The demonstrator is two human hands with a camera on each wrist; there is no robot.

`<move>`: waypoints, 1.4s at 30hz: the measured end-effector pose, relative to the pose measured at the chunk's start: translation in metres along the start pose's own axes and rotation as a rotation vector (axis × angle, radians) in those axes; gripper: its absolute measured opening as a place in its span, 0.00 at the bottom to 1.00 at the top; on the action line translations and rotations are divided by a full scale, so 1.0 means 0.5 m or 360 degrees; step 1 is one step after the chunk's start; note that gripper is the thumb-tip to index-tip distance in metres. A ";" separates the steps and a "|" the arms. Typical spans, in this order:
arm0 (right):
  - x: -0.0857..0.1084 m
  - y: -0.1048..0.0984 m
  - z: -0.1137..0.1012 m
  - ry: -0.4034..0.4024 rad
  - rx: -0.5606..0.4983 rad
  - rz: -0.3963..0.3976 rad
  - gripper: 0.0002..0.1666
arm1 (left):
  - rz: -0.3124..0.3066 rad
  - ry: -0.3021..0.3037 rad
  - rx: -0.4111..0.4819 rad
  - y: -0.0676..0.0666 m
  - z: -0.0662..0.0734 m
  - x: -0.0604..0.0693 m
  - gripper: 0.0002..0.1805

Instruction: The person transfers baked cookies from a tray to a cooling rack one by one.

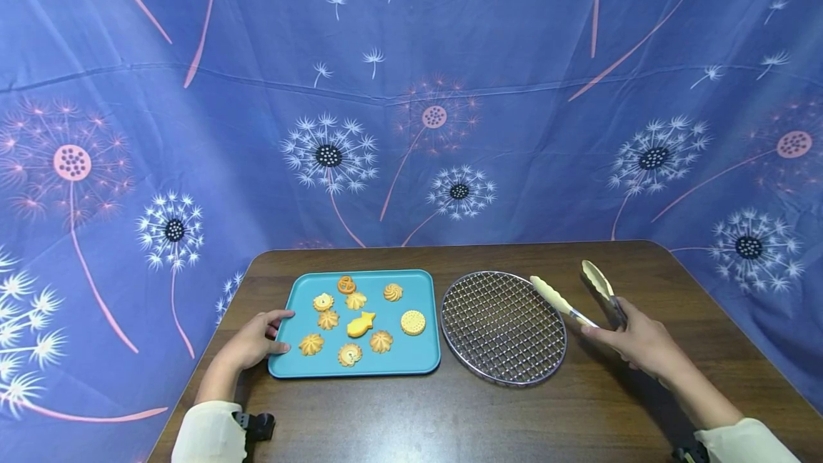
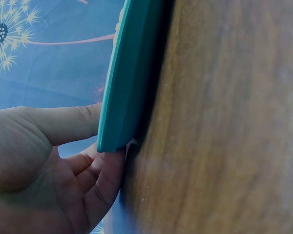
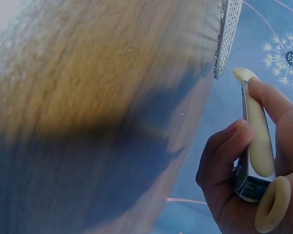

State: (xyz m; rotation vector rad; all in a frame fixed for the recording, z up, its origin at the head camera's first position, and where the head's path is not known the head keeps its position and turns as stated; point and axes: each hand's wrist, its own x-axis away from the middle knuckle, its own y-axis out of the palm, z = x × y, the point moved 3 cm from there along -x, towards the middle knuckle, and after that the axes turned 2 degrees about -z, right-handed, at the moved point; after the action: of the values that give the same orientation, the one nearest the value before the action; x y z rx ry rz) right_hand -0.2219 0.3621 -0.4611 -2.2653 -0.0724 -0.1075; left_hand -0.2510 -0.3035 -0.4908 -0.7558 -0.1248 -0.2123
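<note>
My left hand grips the left edge of a turquoise tray. In the left wrist view the thumb lies at the rim and the other fingers are at the tray's underside. On the tray are spread several cookies, among them a yellow fish-shaped one, a round pale one and a small pretzel. My right hand holds metal tongs with cream tips, their arms spread with nothing between them. In the right wrist view, fingers curl round the tongs' handle.
A round wire cooling rack lies between the tray and the tongs, close to the tray's right edge. One tong tip hangs over the rack's upper right rim. Behind the brown wooden table hangs a blue dandelion-print cloth.
</note>
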 end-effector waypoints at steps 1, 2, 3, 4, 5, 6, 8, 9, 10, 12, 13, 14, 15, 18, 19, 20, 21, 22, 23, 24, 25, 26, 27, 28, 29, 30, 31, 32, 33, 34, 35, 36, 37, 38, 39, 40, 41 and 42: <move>0.000 0.000 -0.002 -0.0005 0.0001 0.0000 0.46 | -0.0001 -0.0001 -0.0002 0.000 0.000 0.000 0.36; 0.000 0.001 -0.004 -0.0010 0.0004 0.0003 0.45 | -0.0007 0.0002 -0.0003 0.000 0.000 0.000 0.36; 0.000 0.001 -0.005 -0.0015 0.0011 0.0006 0.44 | -0.0004 -0.0007 0.0007 0.000 0.000 0.001 0.35; 0.000 0.002 -0.007 -0.0021 0.0014 0.0010 0.43 | -0.0006 -0.0008 0.0009 0.000 0.000 0.001 0.35; 0.001 0.002 -0.008 -0.0025 0.0020 0.0013 0.42 | -0.0004 -0.0014 0.0016 0.001 -0.001 0.000 0.35; 0.001 0.003 -0.010 -0.0030 0.0022 0.0017 0.42 | -0.0008 -0.0010 0.0013 0.001 0.000 0.001 0.35; 0.001 0.004 -0.013 -0.0038 0.0031 0.0024 0.40 | -0.0005 -0.0014 0.0019 0.002 0.000 0.001 0.35; 0.001 0.004 -0.014 -0.0042 0.0031 0.0025 0.40 | 0.0000 -0.0021 0.0020 0.002 -0.001 0.000 0.35; 0.001 0.004 -0.016 -0.0046 0.0033 0.0029 0.39 | 0.0000 -0.0019 0.0014 0.002 -0.002 0.000 0.35; 0.002 0.005 -0.019 -0.0052 0.0033 0.0034 0.38 | 0.0002 -0.0017 0.0006 0.002 -0.002 0.000 0.35; 0.002 0.006 -0.020 -0.0057 0.0033 0.0037 0.37 | 0.0002 -0.0021 0.0006 0.003 -0.002 0.000 0.35; 0.002 0.006 -0.022 -0.0060 0.0028 0.0038 0.38 | 0.0002 -0.0025 0.0006 0.003 -0.002 -0.001 0.35; 0.002 0.006 -0.023 -0.0066 0.0027 0.0039 0.39 | 0.0004 -0.0030 0.0003 0.003 -0.002 -0.001 0.35; 0.002 0.007 -0.027 -0.0074 0.0029 0.0044 0.42 | 0.0004 -0.0034 0.0000 0.003 -0.002 -0.001 0.35; 0.003 0.007 -0.029 -0.0074 0.0033 0.0044 0.43 | 0.0003 -0.0035 0.0001 0.003 -0.002 0.000 0.35; 0.003 0.007 -0.030 -0.0073 0.0036 0.0043 0.44 | 0.0005 -0.0035 0.0000 0.003 -0.002 -0.001 0.35; 0.003 0.007 -0.032 -0.0073 0.0042 0.0042 0.45 | 0.0007 -0.0036 0.0003 0.002 -0.002 -0.001 0.35; 0.004 0.008 -0.034 -0.0073 0.0048 0.0041 0.45 | 0.0008 -0.0037 0.0005 0.002 -0.001 -0.001 0.35; 0.005 0.008 -0.035 -0.0071 0.0050 0.0039 0.45 | 0.0005 -0.0030 0.0002 0.002 -0.001 -0.001 0.35; 0.005 0.008 -0.037 -0.0069 0.0049 0.0034 0.45 | 0.0003 -0.0023 -0.0001 0.002 0.000 0.000 0.35; 0.006 0.009 -0.039 -0.0070 0.0048 0.0031 0.44 | 0.0004 -0.0023 0.0000 0.001 0.000 0.000 0.35; 0.007 0.010 -0.041 -0.0078 0.0043 0.0028 0.44 | 0.0001 -0.0018 0.0000 0.001 0.000 -0.001 0.35; 0.008 0.010 -0.042 -0.0087 0.0042 0.0026 0.43 | 0.0001 -0.0016 0.0000 0.001 0.000 -0.001 0.35; 0.008 0.011 -0.044 -0.0086 0.0040 0.0027 0.42 | -0.0001 -0.0014 -0.0003 0.001 0.000 -0.001 0.35; 0.008 0.012 -0.046 -0.0085 0.0036 0.0026 0.42 | -0.0004 -0.0011 -0.0003 0.001 -0.001 -0.001 0.35; 0.008 0.012 -0.048 -0.0086 0.0035 0.0026 0.43 | -0.0002 -0.0017 0.0000 0.001 -0.001 -0.001 0.35; 0.008 0.013 -0.049 -0.0088 0.0038 0.0027 0.44 | -0.0005 -0.0017 -0.0001 0.001 -0.001 -0.001 0.35; 0.008 0.013 -0.050 -0.0089 0.0038 0.0028 0.45 | -0.0006 -0.0018 0.0002 0.001 -0.001 -0.001 0.35; 0.008 0.013 -0.051 -0.0085 0.0042 0.0029 0.47 | -0.0006 -0.0019 0.0003 0.000 0.000 -0.001 0.35; 0.008 0.013 -0.052 -0.0075 0.0042 0.0028 0.49 | -0.0007 -0.0018 0.0006 0.000 0.000 -0.001 0.36; 0.008 0.013 -0.052 -0.0074 0.0044 0.0026 0.50 | -0.0008 -0.0014 0.0008 0.000 0.001 -0.001 0.36; 0.008 0.014 -0.053 -0.0069 0.0046 0.0022 0.52 | -0.0007 -0.0013 0.0009 0.000 0.002 0.000 0.36; 0.009 0.014 -0.054 -0.0070 0.0050 0.0018 0.54 | -0.0007 -0.0009 0.0009 0.000 0.003 0.000 0.36; 0.010 0.015 -0.055 -0.0070 0.0052 0.0014 0.54 | -0.0003 -0.0012 0.0015 0.000 0.004 0.000 0.36; 0.011 0.016 -0.057 -0.0069 0.0058 0.0009 0.55 | -0.0003 -0.0005 0.0011 -0.001 0.005 0.001 0.36; 0.012 0.017 -0.058 -0.0067 0.0061 0.0006 0.56 | -0.0001 -0.0006 0.0015 -0.001 0.005 0.001 0.36; 0.012 0.018 -0.060 -0.0070 0.0065 0.0005 0.56 | 0.0000 -0.0003 0.0014 -0.001 0.005 0.001 0.36; 0.013 0.019 -0.061 -0.0069 0.0070 0.0004 0.56 | 0.0000 -0.0001 0.0012 -0.001 0.006 0.001 0.36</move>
State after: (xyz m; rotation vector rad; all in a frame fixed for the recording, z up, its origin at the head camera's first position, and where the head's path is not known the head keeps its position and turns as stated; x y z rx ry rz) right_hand -0.2164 0.3328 -0.4479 -2.2241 -0.0936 -0.0548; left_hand -0.2505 -0.3019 -0.4883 -0.7483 -0.1260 -0.2113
